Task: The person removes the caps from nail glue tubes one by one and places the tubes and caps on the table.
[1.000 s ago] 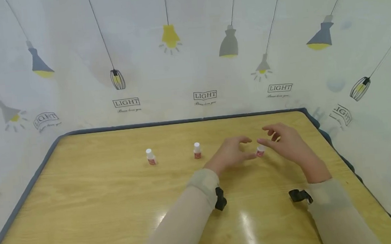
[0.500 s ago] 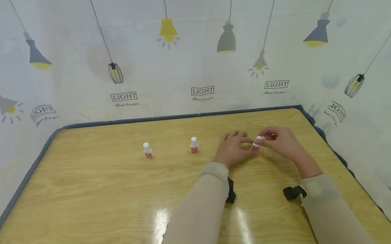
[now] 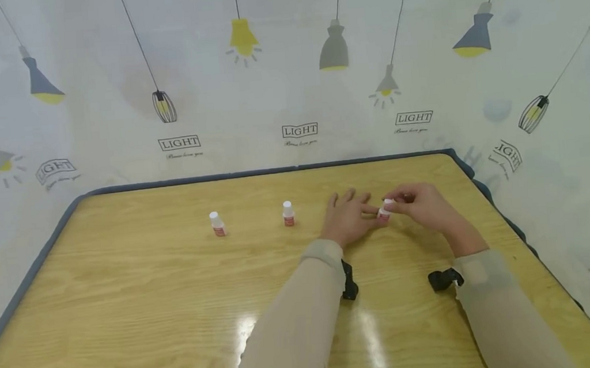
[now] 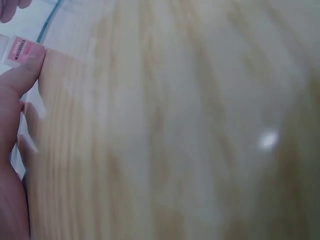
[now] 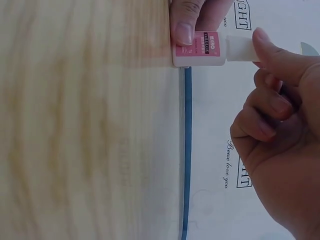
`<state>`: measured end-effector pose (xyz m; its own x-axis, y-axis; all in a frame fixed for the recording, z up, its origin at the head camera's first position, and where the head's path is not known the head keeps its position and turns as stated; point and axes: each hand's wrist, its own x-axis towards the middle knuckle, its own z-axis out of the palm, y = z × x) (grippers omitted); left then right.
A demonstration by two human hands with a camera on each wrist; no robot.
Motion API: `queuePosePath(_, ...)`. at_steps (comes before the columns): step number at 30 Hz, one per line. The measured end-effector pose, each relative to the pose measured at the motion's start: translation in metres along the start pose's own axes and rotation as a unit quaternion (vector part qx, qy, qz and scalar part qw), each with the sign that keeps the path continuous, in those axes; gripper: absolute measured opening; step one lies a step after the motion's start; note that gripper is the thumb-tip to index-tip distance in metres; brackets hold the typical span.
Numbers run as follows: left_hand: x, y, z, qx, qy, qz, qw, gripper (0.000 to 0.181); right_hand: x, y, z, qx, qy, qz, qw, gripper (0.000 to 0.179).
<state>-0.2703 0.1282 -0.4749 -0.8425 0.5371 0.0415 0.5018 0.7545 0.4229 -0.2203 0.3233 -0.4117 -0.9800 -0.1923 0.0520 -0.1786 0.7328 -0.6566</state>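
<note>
A small nail glue bottle [image 5: 212,55] with a pink label and white cap [image 5: 241,48] stands upright on the wooden table [image 3: 169,309], right of the middle in the head view. My left hand [image 3: 347,219] pinches its body low down between thumb and index finger, its other fingers spread out. My right hand [image 3: 427,211] pinches the cap, with its remaining fingers curled beneath in the right wrist view. In the left wrist view, the left thumb covers part of the label.
Two similar bottles stand to the left, one middle bottle [image 3: 288,214] and one left bottle [image 3: 217,224]. A printed wall sheet [image 3: 214,86] with lamp drawings rises behind the table's dark edge trim [image 3: 252,173]. Black straps [image 3: 349,281] hang at both wrists.
Both hands have closed in on the right bottle: the left now grips its body, the right its cap. The other two bottles stay in place while the head view shifts slightly.
</note>
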Motion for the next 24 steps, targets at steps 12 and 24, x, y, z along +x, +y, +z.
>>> queuePosePath(12, 0.0009, -0.0058, 0.0006, 0.008, 0.01, 0.003, 0.9999, 0.05, 0.0023, -0.001, 0.0009, 0.006, -0.006, 0.024, 0.9997, 0.042)
queuePosePath(24, -0.0008, -0.0037, -0.0019, 0.003, 0.007, 0.003, 1.0, 0.047, -0.0001, -0.0013, -0.0023, 0.029, -0.026, 0.019, 0.9991, 0.043)
